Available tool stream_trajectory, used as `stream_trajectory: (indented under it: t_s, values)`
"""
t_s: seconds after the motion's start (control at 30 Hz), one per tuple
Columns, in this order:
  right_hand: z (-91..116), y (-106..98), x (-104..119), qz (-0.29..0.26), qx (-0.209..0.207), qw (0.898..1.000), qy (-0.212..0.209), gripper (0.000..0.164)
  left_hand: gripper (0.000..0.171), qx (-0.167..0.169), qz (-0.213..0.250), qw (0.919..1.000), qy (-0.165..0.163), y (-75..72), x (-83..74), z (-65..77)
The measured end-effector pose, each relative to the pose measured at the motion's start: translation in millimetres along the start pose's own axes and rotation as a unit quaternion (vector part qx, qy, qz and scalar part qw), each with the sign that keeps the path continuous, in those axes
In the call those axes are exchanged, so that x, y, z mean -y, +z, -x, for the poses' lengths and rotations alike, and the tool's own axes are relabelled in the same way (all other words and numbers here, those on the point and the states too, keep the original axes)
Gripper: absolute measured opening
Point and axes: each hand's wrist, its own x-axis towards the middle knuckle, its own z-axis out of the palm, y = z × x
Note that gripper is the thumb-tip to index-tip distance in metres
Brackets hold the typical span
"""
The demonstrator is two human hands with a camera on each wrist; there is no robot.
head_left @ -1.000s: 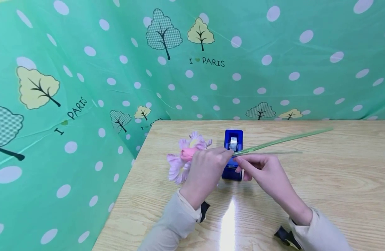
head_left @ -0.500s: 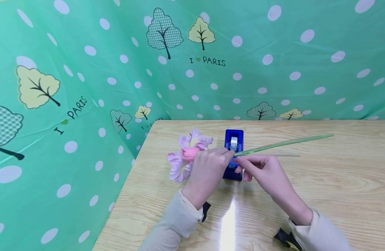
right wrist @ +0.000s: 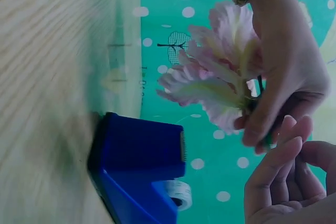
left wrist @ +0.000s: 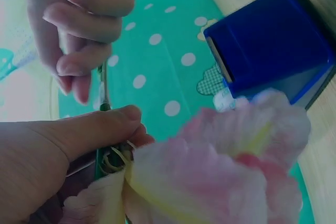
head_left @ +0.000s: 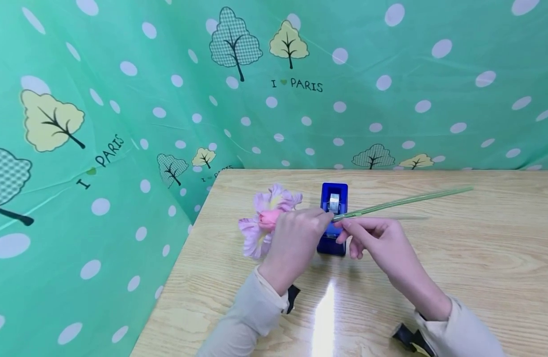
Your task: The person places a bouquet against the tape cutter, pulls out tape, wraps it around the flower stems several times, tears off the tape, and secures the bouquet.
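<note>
My left hand (head_left: 298, 240) grips the green stems (head_left: 403, 201) of a few artificial flowers just behind their heads. Pale purple ruffled blossoms (head_left: 251, 233) and a pink bud (head_left: 268, 219) stick out on its left side. The stems run off to the right, over the table. Close by, my right hand (head_left: 381, 243) has thumb and forefinger together at the stems, in a pinch; its other fingers curl loosely. A shiny clear part (left wrist: 104, 90) shows on the stem between both hands in the left wrist view. Whether that is tape cannot be told.
Beneath the hands stands a blue tape dispenser (head_left: 334, 191) holding a roll of clear tape (right wrist: 180, 195), with a toothed cutter (right wrist: 183, 146). A wooden table (head_left: 479, 267) carries everything. Green dotted cloth (head_left: 345, 74) hangs behind and to the left.
The stems' far ends tip down, then slightly up again. My right hand shifts slightly right, its lower fingers loosening a little. My left hand keeps its grip on the stems.
</note>
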Motion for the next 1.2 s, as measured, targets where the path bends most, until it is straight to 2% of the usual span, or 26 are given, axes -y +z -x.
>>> stream_trajectory:
  t_s: [0.13, 0.23, 0.3, 0.43, 0.47, 0.53, 0.87, 1.1, 1.2]
  values:
    - [4, -2, 7, 0.039, -0.002, 0.999, -0.026, 0.035, 0.024, 0.019, -0.012, 0.9997, -0.004, -1.5, 5.0, 0.0]
    - [6, -3, 11, 0.103, -0.032, 0.99, -0.086, 0.024, 0.027, 0.039, -0.032, 0.9987, -0.01, -4.1, 9.2, -0.3]
    - [7, -4, 11, 0.169, -0.064, 0.971, -0.155, 0.013, 0.029, 0.052, -0.046, 0.9975, -0.012, -5.6, 11.4, -0.8]
    - [5, -5, 9, 0.3, -0.12, 0.908, -0.266, 0.017, 0.03, 0.057, -0.051, 0.997, -0.007, -7.6, 12.9, -1.4]
    - [4, -5, 9, 0.321, -0.123, 0.897, -0.278, 0.019, 0.03, 0.057, -0.051, 0.9971, -0.006, -8.3, 12.7, -1.5]
    - [4, -4, 7, 0.345, -0.122, 0.887, -0.283, 0.021, 0.03, 0.055, -0.051, 0.9972, -0.003, -9.3, 12.3, -1.1]
    - [3, -3, -1, 0.378, -0.094, 0.889, -0.241, 0.025, 0.023, 0.048, -0.049, 0.9975, 0.019, -10.0, 11.7, -1.2]
    - [4, -1, -2, 0.377, -0.07, 0.898, -0.213, 0.015, 0.017, 0.036, -0.052, 0.9974, 0.034, -6.9, 13.0, -0.4]
    - [3, -2, -1, 0.38, -0.06, 0.9, -0.207, 0.012, 0.016, 0.03, -0.051, 0.9975, 0.038, -6.0, 13.1, -0.5]
